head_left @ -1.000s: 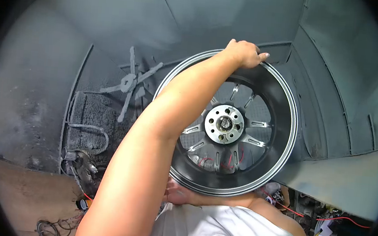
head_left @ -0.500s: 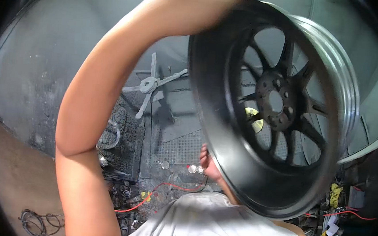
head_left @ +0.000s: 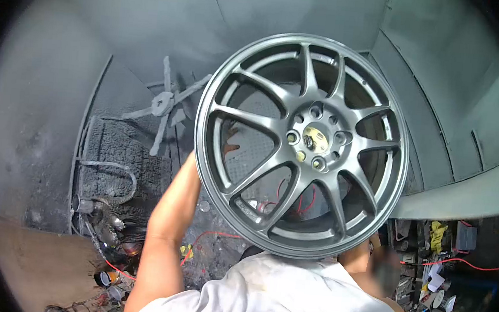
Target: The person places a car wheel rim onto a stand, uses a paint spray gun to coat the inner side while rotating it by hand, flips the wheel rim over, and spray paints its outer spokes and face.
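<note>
A grey multi-spoke car wheel rim [head_left: 303, 186] is held up before me, its front face towards me and a bare metal edge round it. A yellowish patch shows through its centre hole. My left hand [head_left: 231, 140] is behind the left side of the rim; its fingers show through a gap between spokes, curled round the rear edge. My right forearm [head_left: 356, 257] passes behind the lower right of the rim, which hides the hand and its fingers.
A grey spoked stand [head_left: 161, 103] is beyond the rim on the left. A rough, coated block [head_left: 124, 146] is below it. A red hose [head_left: 214, 233] crosses the floor. Tools and clutter, with a yellow cloth [head_left: 438, 235], fill the lower right.
The rim has turned from its hollow dark back to its spoked front and shifted left. My left arm has come down from the top of the rim to its left side. My right hand has gone out of sight.
</note>
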